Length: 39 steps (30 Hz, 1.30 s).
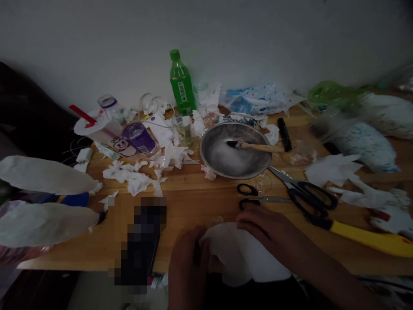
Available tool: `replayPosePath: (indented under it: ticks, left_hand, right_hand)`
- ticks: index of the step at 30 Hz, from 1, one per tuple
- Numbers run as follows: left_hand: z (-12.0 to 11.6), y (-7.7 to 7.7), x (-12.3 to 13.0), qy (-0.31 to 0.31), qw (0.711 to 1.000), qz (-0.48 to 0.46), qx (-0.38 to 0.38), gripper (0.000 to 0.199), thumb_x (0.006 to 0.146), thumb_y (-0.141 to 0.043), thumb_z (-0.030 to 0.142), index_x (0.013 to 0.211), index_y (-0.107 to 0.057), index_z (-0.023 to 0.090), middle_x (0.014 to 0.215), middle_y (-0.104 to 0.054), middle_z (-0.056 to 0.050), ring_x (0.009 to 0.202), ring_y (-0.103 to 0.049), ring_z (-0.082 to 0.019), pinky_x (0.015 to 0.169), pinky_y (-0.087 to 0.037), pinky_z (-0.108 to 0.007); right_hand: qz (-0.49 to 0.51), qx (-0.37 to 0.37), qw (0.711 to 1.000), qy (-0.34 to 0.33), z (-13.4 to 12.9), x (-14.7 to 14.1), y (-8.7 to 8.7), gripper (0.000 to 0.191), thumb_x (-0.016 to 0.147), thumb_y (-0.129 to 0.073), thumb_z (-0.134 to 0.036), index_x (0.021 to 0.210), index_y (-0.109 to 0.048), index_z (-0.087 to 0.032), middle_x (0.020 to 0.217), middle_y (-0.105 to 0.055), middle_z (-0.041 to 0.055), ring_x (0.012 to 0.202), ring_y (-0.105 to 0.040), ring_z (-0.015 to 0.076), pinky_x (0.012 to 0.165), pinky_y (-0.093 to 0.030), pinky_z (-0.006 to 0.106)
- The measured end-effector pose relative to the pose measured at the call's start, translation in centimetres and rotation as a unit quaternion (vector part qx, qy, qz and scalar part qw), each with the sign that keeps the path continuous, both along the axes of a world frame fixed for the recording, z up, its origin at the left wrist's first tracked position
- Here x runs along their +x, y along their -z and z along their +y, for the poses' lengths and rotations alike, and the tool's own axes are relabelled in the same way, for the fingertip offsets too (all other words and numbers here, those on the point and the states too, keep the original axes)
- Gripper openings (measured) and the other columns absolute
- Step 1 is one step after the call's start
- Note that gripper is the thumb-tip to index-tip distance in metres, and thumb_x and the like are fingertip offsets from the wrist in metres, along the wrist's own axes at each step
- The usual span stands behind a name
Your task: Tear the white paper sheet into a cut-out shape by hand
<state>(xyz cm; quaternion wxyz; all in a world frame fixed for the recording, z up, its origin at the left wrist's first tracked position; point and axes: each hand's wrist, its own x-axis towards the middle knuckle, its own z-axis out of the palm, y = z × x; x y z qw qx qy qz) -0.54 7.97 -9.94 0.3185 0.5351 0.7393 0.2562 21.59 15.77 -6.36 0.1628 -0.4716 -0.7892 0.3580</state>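
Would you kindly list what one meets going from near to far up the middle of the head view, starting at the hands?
White paper sheet under the left hand and right hand → small black-handled scissors → metal bowl with a wooden-handled brush → green bottle by the wall.

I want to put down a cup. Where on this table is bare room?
Bare wood lies between the metal bowl, the torn tissue and the white sheet under both hands: left hand, right hand. It is crowded behind by the green bottle and right by the scissors.
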Motion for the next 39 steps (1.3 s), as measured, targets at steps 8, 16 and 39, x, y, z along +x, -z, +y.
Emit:
replayPosePath:
  ticks: [8,16,39]
  left_hand:
    - [0.7,0.3,-0.2,0.085,0.985,0.102,0.11,0.012,0.093,-0.053,0.029,0.09,-0.063,0.023,0.083,-0.068,-0.001,0.077,-0.066,-0.019,0.067,-0.054,-0.033]
    - [0.2,1.7,-1.5,0.185,0.949,0.19,0.168,0.035,0.093,-0.053,0.019,0.127,-0.057,0.024,0.102,-0.068,-0.004,0.092,-0.063,-0.02,0.08,-0.056,-0.034]
    - [1.3,-1.3,-1.8,0.342,0.849,0.274,0.296,0.033,0.096,-0.042,0.016,0.122,-0.063,0.019,0.128,-0.069,-0.001,0.121,-0.059,-0.021,0.1,-0.048,-0.038]
  right_hand:
    - [-0.04,0.086,0.995,-0.001,1.8,-0.2,0.8,0.015,0.098,-0.052,-0.027,0.1,-0.066,-0.022,0.099,-0.071,0.0032,0.092,-0.067,0.0183,0.08,-0.054,0.033]
    - [-0.08,0.175,0.981,-0.02,2.0,-0.5,2.3,0.014,0.098,-0.052,-0.026,0.103,-0.064,-0.02,0.099,-0.069,0.0062,0.1,-0.063,0.0239,0.085,-0.054,0.039]
    - [-0.114,0.221,0.95,-0.187,-2.8,-1.7,2.8,0.065,0.086,-0.045,0.0,0.148,-0.038,-0.015,0.153,-0.044,0.0073,0.139,-0.043,0.0202,0.114,-0.044,0.039]
